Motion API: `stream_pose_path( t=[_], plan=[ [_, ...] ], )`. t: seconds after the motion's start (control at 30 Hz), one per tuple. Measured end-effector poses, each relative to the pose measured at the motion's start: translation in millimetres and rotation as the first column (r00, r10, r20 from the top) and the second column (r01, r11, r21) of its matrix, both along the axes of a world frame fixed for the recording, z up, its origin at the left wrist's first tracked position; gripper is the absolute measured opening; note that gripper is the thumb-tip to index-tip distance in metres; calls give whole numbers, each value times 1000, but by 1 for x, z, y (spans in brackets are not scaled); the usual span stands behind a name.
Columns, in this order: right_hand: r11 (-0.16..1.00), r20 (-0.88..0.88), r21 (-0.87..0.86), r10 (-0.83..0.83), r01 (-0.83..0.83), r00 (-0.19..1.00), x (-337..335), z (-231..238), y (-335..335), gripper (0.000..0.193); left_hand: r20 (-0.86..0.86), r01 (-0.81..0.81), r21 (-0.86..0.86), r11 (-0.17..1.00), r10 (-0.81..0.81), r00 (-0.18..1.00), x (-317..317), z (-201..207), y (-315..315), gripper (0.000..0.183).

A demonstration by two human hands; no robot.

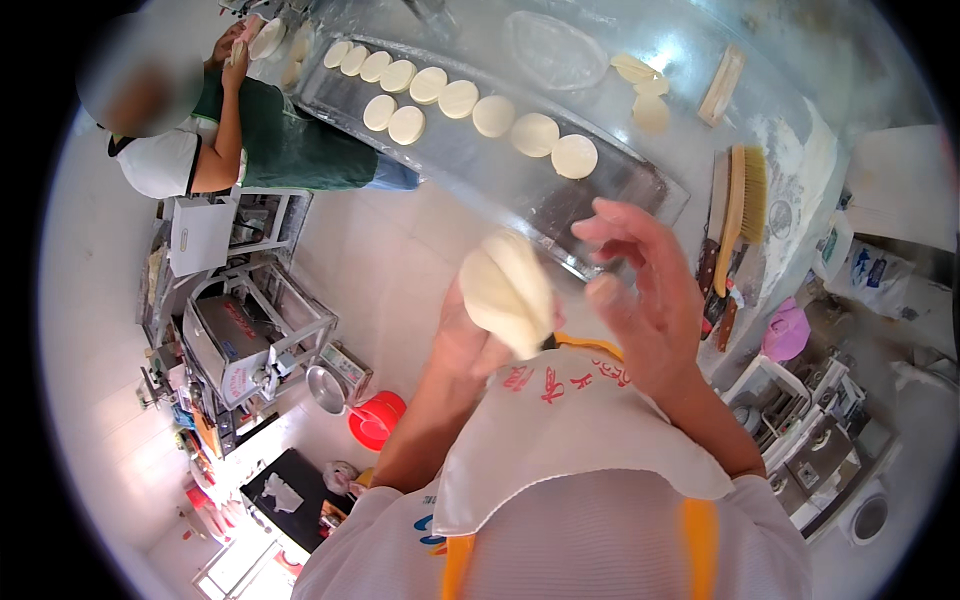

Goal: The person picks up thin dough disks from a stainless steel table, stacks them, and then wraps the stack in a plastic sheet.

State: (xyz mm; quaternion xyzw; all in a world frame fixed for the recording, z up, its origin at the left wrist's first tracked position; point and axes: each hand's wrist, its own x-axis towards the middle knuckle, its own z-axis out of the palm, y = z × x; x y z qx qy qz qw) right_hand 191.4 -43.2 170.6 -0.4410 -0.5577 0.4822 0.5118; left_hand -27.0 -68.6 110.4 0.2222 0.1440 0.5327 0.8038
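Note:
My left hand [468, 335] is wrapped round a pale piece of dough [507, 290], held up in front of my apron [570, 425]. The dough looks folded, with a crease running along it, and is a little blurred. To its right my right hand [640, 290] hovers with fingers apart and curved, holding nothing. Just beyond the hands lies a metal tray [625, 185] with a long row of round flat dough pieces [493, 117] and a shorter row of two beside it. The round at the row's near end [574, 157] is closest to my right hand.
A wooden brush [738, 215], a knife [712, 245] and a wooden block [719, 86] lie right on the floury table. Thin dough scraps [648, 95] sit beyond the tray. A co-worker in a green apron [280, 145] stands at far left. A red basin [377, 420] is on the floor.

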Motion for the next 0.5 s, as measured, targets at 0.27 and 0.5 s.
stream_pose_path(
  t=[0.27, 0.5],
  plan=[
    [993, -127, -92, 64, -76, 990, -5, -20, -3, 36, 683, 199, -245, 949, 24, 730, 11, -13, 4, 53],
    [984, -89, -152, 78, -91, 993, 1, -36, -2, 31, 93, 71, -345, 936, -42, 995, 9, 6, 10, 46]
  ],
)
